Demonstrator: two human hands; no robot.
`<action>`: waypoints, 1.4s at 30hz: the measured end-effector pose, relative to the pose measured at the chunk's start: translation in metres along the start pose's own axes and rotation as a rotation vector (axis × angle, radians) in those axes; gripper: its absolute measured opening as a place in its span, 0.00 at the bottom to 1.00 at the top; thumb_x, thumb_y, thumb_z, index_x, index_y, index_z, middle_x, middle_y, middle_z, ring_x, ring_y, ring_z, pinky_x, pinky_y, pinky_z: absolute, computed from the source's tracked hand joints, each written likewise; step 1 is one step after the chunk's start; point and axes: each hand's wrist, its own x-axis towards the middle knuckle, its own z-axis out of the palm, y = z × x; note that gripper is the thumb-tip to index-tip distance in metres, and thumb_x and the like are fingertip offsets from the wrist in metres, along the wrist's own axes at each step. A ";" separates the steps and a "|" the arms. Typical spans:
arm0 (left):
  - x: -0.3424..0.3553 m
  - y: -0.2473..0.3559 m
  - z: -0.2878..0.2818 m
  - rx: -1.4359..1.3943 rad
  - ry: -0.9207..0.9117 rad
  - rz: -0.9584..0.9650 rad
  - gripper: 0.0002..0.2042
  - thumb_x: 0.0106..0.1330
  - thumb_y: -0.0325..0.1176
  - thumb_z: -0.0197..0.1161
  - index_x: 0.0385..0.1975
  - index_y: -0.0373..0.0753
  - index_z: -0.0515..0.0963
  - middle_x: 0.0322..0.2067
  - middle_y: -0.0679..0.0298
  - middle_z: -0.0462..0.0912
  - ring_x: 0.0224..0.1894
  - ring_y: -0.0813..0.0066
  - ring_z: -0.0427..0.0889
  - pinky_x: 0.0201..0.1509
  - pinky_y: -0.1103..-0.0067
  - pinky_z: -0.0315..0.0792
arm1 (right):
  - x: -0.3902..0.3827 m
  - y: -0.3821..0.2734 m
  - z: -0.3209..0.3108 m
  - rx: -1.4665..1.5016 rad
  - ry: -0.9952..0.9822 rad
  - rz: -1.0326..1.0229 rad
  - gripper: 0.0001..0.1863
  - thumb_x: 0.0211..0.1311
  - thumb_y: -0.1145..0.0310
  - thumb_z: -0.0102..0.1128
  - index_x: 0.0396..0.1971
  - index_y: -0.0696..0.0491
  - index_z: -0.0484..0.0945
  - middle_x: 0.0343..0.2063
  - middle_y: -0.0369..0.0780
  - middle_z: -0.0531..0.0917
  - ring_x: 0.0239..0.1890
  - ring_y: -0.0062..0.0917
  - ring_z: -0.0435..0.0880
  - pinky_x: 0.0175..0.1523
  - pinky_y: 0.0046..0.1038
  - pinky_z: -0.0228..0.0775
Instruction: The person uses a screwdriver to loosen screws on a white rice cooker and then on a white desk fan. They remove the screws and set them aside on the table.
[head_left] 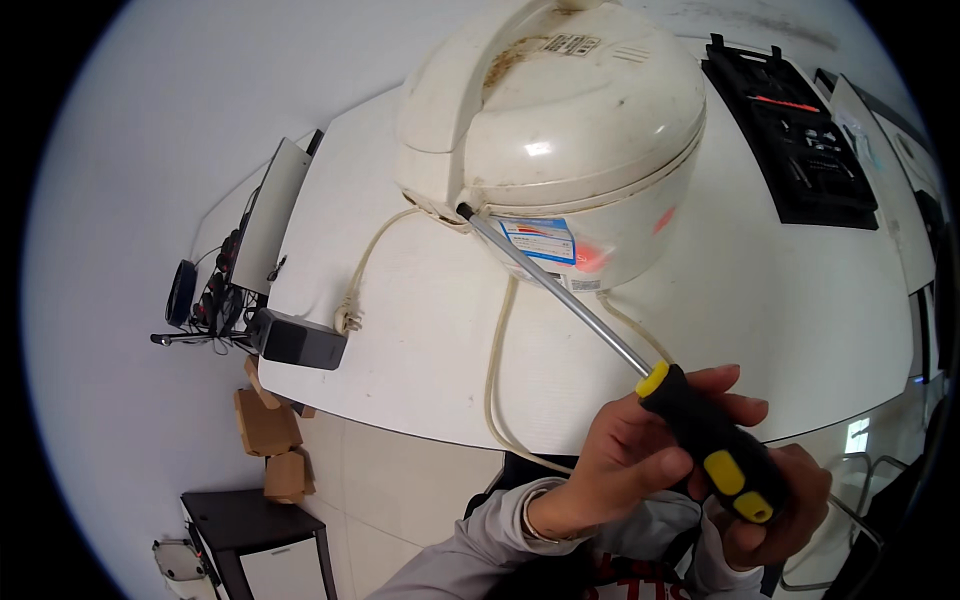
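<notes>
A long screwdriver (590, 317) with a black and yellow handle slants across the middle, its dark tip at the lid joint on the left side of a stained white rice cooker (590, 130). Whether the tip sits in a screw is too small to tell. My left hand (635, 455), with a bracelet at the wrist, is closed loosely round the front of the handle, thumb on the near side and fingertips showing beyond. Round the butt end of that handle my right hand (795, 500) is wrapped. A blue-and-white label (538, 240) shows on the cooker's side.
The cooker stands on a white table (400, 360), its pale cord (493, 370) looping over the front edge. A plug (347, 318) lies beside a dark grey box (300, 338) at left. An opened black tool case (800, 150) lies far right. Cardboard boxes (268, 422) are on the floor.
</notes>
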 end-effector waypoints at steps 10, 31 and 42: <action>0.005 -0.001 -0.004 0.012 -0.069 0.028 0.28 0.57 0.41 0.64 0.52 0.31 0.64 0.46 0.47 0.75 0.35 0.74 0.80 0.23 0.88 0.71 | 0.008 0.012 -0.003 -0.091 -0.038 -0.337 0.31 0.51 0.54 0.62 0.47 0.61 0.66 0.25 0.42 0.74 0.24 0.27 0.76 0.29 0.22 0.68; 0.006 -0.003 -0.001 -0.003 -0.053 0.053 0.28 0.57 0.47 0.63 0.50 0.32 0.65 0.42 0.46 0.77 0.31 0.75 0.80 0.20 0.90 0.70 | 0.023 0.000 -0.011 -0.135 -0.204 -0.249 0.30 0.58 0.41 0.49 0.37 0.58 0.68 0.24 0.45 0.75 0.24 0.30 0.76 0.24 0.27 0.65; 0.009 -0.005 -0.001 -0.013 -0.064 0.120 0.27 0.59 0.46 0.61 0.49 0.32 0.65 0.42 0.45 0.76 0.32 0.70 0.81 0.20 0.89 0.71 | 0.014 -0.001 -0.005 -0.119 -0.083 -0.359 0.21 0.54 0.60 0.61 0.40 0.59 0.67 0.30 0.42 0.72 0.25 0.25 0.76 0.25 0.23 0.67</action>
